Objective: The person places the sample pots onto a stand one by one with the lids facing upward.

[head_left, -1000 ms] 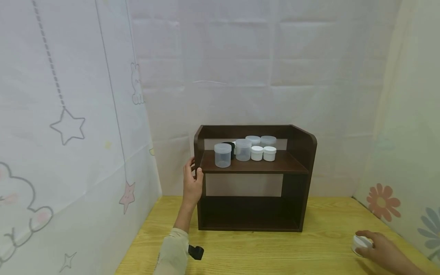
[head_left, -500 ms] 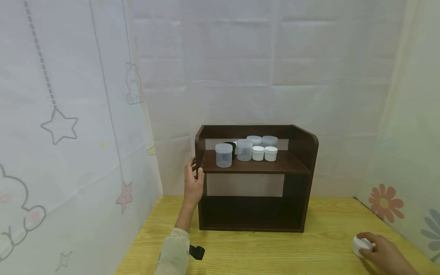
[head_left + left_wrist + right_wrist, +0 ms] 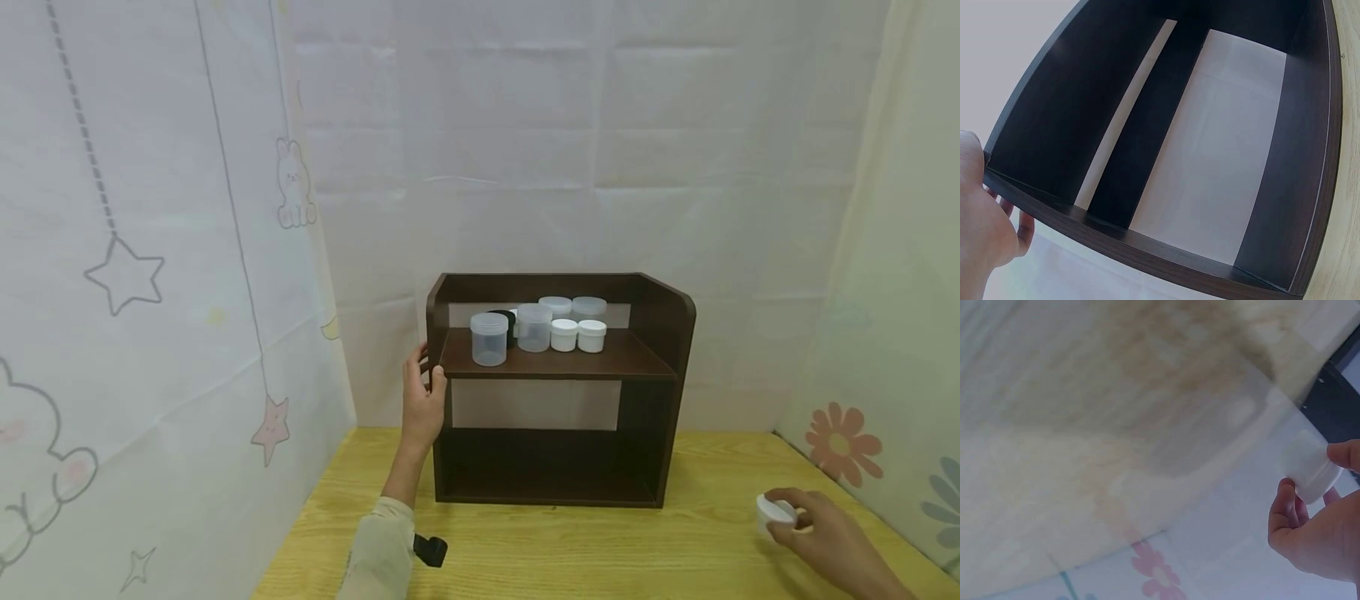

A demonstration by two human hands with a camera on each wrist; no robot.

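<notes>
My left hand [image 3: 423, 408] grips the left side panel of a dark brown two-tier shelf [image 3: 555, 375], thumb at the front edge and fingers on the outer side. In the left wrist view that same hand [image 3: 988, 231] wraps the panel's edge. At the right, my right hand [image 3: 828, 533] pinches a small white lidded jar [image 3: 774, 515] between thumb and fingers. The right wrist view shows this white jar [image 3: 1310, 467] held just above the table. On the upper tier stand a clear jar [image 3: 489, 340], another clear jar [image 3: 534, 327] and two small white jars [image 3: 564, 335].
Behind the front jars are a black jar [image 3: 512, 327] and translucent jars [image 3: 589, 307], partly hidden. The shelf stands on a yellow wood-grain table [image 3: 555, 550]. A pale wall covering [image 3: 525, 167] rises at the back, with patterned ones on both sides.
My right hand has lifted the white jar off the table and moved it slightly left. My left hand stays on the shelf's side panel.
</notes>
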